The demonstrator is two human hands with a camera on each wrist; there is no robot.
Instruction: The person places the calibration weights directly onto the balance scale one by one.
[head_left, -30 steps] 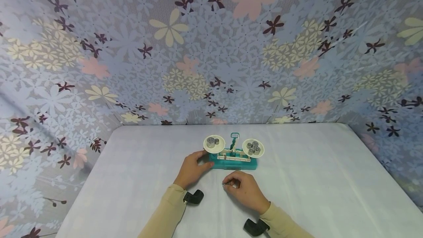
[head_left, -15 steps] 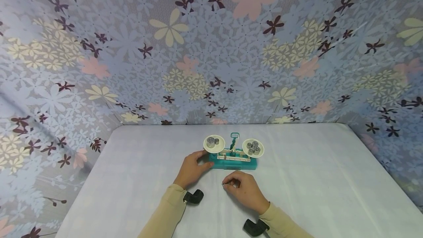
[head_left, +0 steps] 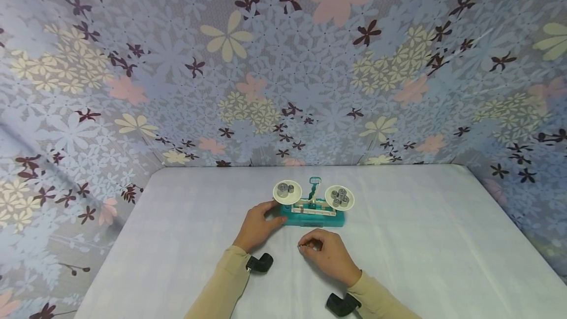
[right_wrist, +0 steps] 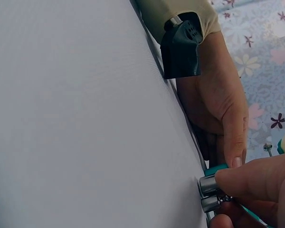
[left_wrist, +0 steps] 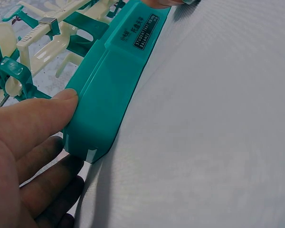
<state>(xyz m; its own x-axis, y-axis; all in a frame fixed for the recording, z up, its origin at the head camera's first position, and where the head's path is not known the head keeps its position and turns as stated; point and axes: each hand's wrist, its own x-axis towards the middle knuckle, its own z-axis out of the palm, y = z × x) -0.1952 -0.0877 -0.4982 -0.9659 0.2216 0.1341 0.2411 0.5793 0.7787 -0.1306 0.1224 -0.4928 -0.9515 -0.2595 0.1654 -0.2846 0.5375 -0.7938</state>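
Observation:
A teal and white balance (head_left: 312, 219) stands on the table. My left hand (head_left: 257, 226) holds its left end, thumb on the front edge and fingers round the end, as the left wrist view also shows at the teal base (left_wrist: 104, 104). On the left pan (head_left: 298, 197) sit a larger and a smaller metal weight (head_left: 282, 190); the right pan (head_left: 351, 203) carries several small weights (head_left: 340, 198). In front of the balance, my right hand (head_left: 330, 256) pinches small shiny metal cylinders (right_wrist: 209, 185) between thumb and fingers. Two show in the right wrist view; fingers hide part of them.
A pale cloth covers the table (head_left: 421, 240). Behind it and at both sides rises floral fabric (head_left: 274, 63). A black wrist camera (head_left: 261, 264) is strapped to the left wrist and another wrist camera (head_left: 342, 304) to the right.

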